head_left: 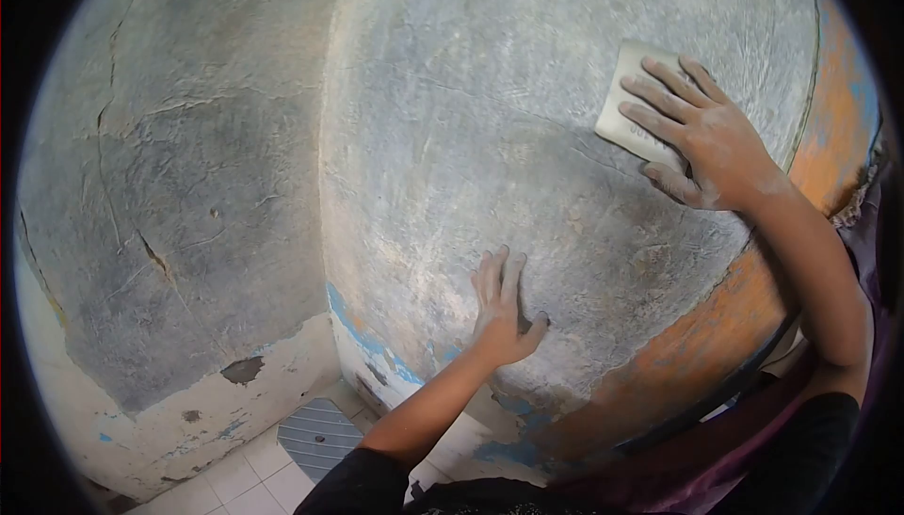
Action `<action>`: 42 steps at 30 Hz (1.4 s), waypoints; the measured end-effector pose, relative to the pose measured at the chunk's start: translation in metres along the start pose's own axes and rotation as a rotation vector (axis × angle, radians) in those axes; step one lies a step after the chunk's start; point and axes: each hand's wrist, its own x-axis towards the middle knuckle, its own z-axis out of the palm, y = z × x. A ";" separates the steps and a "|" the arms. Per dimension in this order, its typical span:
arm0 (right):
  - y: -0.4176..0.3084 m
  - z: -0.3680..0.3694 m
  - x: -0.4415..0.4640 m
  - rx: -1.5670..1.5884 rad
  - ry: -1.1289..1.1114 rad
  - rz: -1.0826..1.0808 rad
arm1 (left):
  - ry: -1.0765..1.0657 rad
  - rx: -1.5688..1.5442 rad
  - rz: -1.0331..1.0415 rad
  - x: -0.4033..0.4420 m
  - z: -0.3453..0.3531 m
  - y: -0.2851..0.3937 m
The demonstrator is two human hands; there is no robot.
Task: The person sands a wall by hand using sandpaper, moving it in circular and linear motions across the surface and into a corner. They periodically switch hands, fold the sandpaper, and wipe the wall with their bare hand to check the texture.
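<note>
A pale sheet of sandpaper (621, 101) with faint print lies flat against the grey plastered wall (452, 63). My right hand (706, 143), dusty with fingers spread, presses over it at the upper right. Lower down, near the middle, my left hand (504, 313) rests on the same wall with its fingers stretched out and nothing in it.
Another cracked wall (207, 167) meets this one at a corner on the left. Peeling orange paint (697, 336) borders the plaster at right. Below are floor tiles (235, 477), a grey ribbed mat (320, 440) and purple cloth (697, 477).
</note>
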 end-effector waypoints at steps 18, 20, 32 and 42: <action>-0.062 0.060 0.014 0.367 -0.272 -0.390 | 0.145 0.142 0.135 0.001 0.000 -0.098; -0.051 0.063 0.035 0.213 -0.150 -0.348 | 0.211 0.168 0.132 0.008 -0.006 -0.113; -0.049 0.086 0.158 0.080 -0.051 -0.204 | 0.287 0.085 0.069 0.011 -0.031 -0.170; -0.088 0.104 0.192 0.122 -0.076 -0.185 | 0.286 0.122 0.078 0.001 -0.035 -0.198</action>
